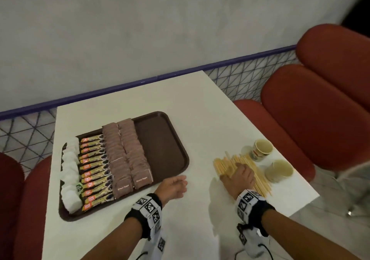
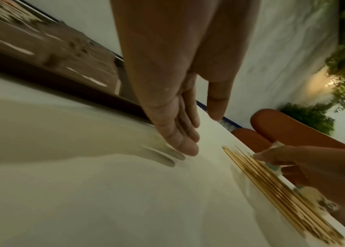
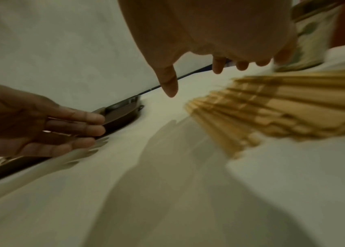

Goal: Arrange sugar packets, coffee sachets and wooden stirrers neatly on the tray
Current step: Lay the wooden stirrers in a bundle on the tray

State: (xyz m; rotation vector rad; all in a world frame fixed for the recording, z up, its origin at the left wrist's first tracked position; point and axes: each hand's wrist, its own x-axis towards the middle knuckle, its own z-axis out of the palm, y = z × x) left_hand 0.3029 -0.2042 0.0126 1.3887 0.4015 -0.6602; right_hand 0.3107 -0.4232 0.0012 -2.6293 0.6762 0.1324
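Note:
A brown tray (image 1: pixel 160 139) lies on the white table (image 1: pixel 200 103). It holds a column of white sugar packets (image 1: pixel 70 171), a column of black-and-gold coffee sachets (image 1: pixel 94 169) and two columns of brown sachets (image 1: pixel 125 153); its right part is bare. Wooden stirrers (image 1: pixel 224 164) lie fanned out on the table to the right. My right hand (image 1: pixel 235 169) sits over them, its fingers (image 3: pixel 217 66) bent down onto the pile with nothing gripped. My left hand (image 1: pixel 178 181) hovers flat by the tray's front right corner, fingers (image 2: pixel 188 148) straight and holding nothing.
Two paper cups (image 1: pixel 263 148) (image 1: pixel 279 170) stand just right of the stirrers, near the table's right edge. Red padded seats (image 1: pixel 320 99) flank the table on both sides. A grey wall with a blue rail runs behind.

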